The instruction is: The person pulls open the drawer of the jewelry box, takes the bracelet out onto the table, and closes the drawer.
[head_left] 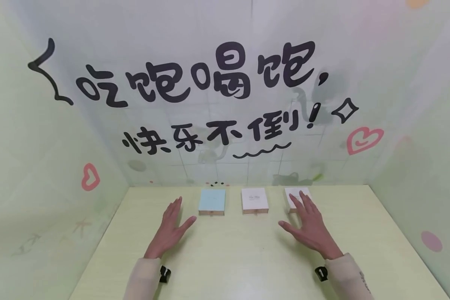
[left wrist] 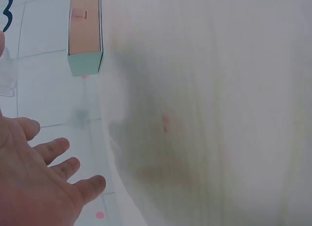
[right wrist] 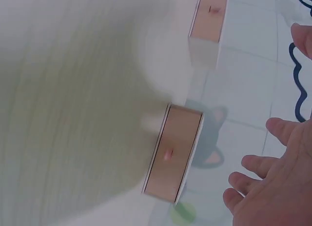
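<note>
Three small square boxes stand in a row at the back of the table: a light blue box [head_left: 212,201] on the left, a white box [head_left: 255,200] in the middle and another white box [head_left: 288,194] on the right. Their front sides are pinkish brown with a small pull tab. My left hand [head_left: 170,230] is held left of the blue box, fingers spread, holding nothing. My right hand [head_left: 309,225] reaches over the right white box, its fingers overlapping the box in the head view and hiding part of it. The right fingers are spread and hold nothing.
The pale wooden table [head_left: 232,258] meets a printed back wall [head_left: 225,166] with large black writing just behind the boxes. Side walls [head_left: 416,200] stand to the left and right. A black wrist strap [head_left: 165,274] shows at the left sleeve, and another strap [head_left: 321,273] at the right.
</note>
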`<state>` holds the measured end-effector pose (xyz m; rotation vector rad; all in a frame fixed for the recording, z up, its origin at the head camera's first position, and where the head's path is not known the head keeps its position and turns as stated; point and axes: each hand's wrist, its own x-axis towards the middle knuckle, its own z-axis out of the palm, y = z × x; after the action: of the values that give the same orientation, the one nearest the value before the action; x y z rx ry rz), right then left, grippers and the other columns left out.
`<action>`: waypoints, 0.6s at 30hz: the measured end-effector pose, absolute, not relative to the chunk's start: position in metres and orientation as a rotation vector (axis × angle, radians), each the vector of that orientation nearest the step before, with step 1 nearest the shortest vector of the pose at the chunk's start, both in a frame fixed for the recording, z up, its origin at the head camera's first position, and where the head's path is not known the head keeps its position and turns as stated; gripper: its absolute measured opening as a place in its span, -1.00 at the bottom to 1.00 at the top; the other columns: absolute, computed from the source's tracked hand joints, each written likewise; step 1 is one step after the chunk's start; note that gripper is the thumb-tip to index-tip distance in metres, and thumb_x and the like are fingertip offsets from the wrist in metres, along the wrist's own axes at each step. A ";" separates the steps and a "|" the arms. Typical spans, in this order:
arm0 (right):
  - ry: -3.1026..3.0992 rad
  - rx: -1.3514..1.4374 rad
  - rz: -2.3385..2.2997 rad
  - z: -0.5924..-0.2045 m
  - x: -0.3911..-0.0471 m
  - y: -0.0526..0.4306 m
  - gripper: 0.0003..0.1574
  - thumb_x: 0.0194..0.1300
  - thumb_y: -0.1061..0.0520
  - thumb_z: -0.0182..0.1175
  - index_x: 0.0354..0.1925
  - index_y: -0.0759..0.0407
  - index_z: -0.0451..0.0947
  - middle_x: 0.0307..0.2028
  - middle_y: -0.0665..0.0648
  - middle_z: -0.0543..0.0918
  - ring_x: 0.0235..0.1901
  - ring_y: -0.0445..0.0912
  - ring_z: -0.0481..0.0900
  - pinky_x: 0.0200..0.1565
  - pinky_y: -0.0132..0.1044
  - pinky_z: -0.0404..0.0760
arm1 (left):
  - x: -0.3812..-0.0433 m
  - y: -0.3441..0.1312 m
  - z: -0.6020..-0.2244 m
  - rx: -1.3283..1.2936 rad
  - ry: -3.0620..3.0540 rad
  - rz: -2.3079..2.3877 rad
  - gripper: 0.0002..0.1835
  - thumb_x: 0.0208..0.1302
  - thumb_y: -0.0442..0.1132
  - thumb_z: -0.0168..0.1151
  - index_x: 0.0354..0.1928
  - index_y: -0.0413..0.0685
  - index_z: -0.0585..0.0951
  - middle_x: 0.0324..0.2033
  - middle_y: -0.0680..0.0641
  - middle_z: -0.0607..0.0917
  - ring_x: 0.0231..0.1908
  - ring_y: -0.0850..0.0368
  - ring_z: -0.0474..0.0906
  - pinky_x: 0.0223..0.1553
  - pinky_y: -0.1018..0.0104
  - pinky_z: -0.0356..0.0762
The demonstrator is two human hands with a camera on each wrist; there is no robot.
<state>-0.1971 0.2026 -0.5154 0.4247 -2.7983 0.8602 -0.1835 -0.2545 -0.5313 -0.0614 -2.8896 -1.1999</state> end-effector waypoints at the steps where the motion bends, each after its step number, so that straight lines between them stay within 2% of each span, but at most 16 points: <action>1: -2.793 0.430 0.871 -0.515 -0.197 0.198 0.15 0.25 -0.34 0.34 0.60 -0.01 0.10 0.60 0.34 0.03 0.57 0.36 -0.05 0.38 0.49 0.03 | -0.185 -0.254 -0.531 -0.056 -2.890 -1.229 0.01 0.41 0.39 0.06 0.66 0.25 -0.20 0.65 -0.18 -0.15 0.63 -0.27 -0.31 0.43 -0.53 -0.09; 7: -2.783 0.447 0.945 -0.513 -0.200 0.177 0.13 0.27 -0.36 0.33 0.60 -0.06 0.10 0.60 0.28 0.07 0.54 0.36 0.04 0.31 0.55 0.16 | -0.197 -0.253 -0.532 -0.022 -2.872 -1.367 0.00 0.40 0.44 0.01 0.66 0.32 -0.21 0.65 -0.19 -0.14 0.63 -0.24 -0.28 0.49 -0.45 -0.15; 13: -2.799 0.437 1.066 -0.509 -0.202 0.160 0.13 0.30 -0.37 0.29 0.61 -0.04 0.08 0.61 0.26 0.07 0.55 0.31 0.06 0.32 0.48 0.26 | -0.210 -0.256 -0.532 -0.035 -2.841 -1.434 0.00 0.42 0.42 0.01 0.67 0.19 -0.15 0.65 -0.18 -0.06 0.62 -0.27 -0.21 0.52 -0.40 -0.17; 18: -2.821 0.424 1.183 -0.509 -0.204 0.148 0.11 0.32 -0.39 0.26 0.62 -0.07 0.06 0.61 0.24 0.06 0.57 0.29 0.06 0.34 0.47 0.24 | -0.219 -0.255 -0.529 -0.026 -2.807 -1.551 -0.01 0.42 0.43 0.00 0.66 0.11 -0.08 0.64 -0.11 0.04 0.62 -0.21 -0.12 0.55 -0.24 -0.05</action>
<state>-0.2038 0.1476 -0.5086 0.4244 -2.8215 1.1828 -0.2189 -0.2548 -0.5295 -0.0256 -2.8069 -1.5506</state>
